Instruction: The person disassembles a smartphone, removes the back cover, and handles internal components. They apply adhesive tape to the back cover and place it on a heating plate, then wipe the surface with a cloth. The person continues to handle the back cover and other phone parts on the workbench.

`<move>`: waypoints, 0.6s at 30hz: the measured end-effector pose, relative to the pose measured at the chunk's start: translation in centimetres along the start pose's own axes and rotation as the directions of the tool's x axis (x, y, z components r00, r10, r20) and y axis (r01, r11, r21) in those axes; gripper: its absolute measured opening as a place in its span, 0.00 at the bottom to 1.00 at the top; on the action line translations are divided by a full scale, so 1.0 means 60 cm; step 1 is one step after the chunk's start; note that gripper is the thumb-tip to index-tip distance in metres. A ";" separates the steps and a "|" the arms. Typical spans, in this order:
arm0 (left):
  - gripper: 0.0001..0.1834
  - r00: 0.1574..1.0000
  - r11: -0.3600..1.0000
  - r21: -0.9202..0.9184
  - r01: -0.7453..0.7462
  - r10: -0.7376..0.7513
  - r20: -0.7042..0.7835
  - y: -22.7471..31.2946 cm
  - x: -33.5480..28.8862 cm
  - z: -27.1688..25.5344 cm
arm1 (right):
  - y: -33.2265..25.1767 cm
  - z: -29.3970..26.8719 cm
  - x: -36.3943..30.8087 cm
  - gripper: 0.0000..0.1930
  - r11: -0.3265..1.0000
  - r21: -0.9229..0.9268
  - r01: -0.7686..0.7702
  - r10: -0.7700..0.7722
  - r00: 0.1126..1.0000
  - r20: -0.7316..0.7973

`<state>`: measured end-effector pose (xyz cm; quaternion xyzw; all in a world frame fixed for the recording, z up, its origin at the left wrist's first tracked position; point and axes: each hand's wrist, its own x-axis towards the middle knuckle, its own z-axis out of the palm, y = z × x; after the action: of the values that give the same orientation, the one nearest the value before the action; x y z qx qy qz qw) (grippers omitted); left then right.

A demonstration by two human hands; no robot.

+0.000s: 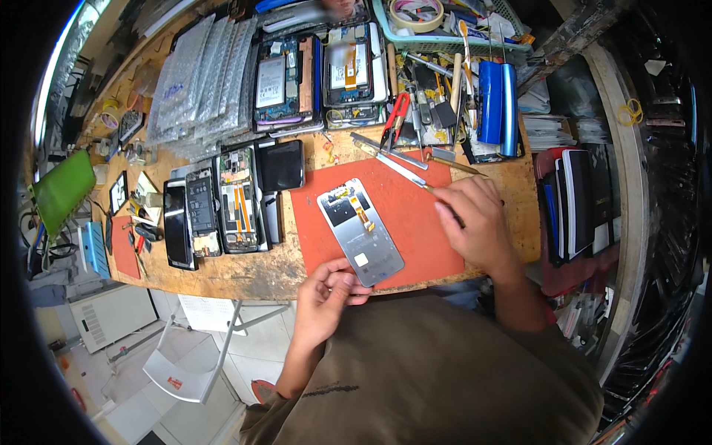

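A phone screen panel (361,241) lies back side up on a red-orange mat (426,256), slightly tilted. A gold flex cable (362,213) and a small connector board are at its upper end, and a pale square marks its lower part. My left hand (325,298) is at its lower left corner, with curled fingers and thumb gripping the edge. To the right of the panel, my right hand (478,222) is closed round the handle of a slim tool with a light metal blade (401,170). That blade points up and left over the mat; the handle is mostly hidden.
Opened phones (239,200) stand left of the mat, beside a dark phone (282,165). Opened tablets (348,70) and bubble-wrap sleeves (200,81) fill the back. Red-handled pliers (397,115), a blue cylinder (509,110) and a teal basket (445,41) are at the back right.
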<state>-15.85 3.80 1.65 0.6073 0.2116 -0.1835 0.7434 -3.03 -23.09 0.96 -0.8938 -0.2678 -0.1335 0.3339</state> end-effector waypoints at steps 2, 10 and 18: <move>0.12 0.997 0.999 0.042 0.018 -0.015 -0.077 0.000 -0.008 -0.016 | -0.016 0.005 -0.001 0.12 1.000 0.017 0.025 -0.025 1.000 0.017; 0.13 0.868 0.928 0.189 -0.320 0.367 -0.333 -0.007 -0.004 -0.085 | -0.050 0.007 -0.008 0.14 0.999 0.019 -0.030 0.031 0.997 -0.073; 0.14 0.854 0.896 0.199 -0.396 0.439 -0.279 -0.026 -0.009 -0.109 | -0.076 0.029 -0.017 0.11 0.992 0.086 -0.094 0.099 0.993 -0.062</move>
<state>-17.74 9.91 -0.49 0.7088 0.1781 0.0683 0.6791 -6.38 -19.45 1.64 -0.8863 -0.2185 -0.1354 0.3853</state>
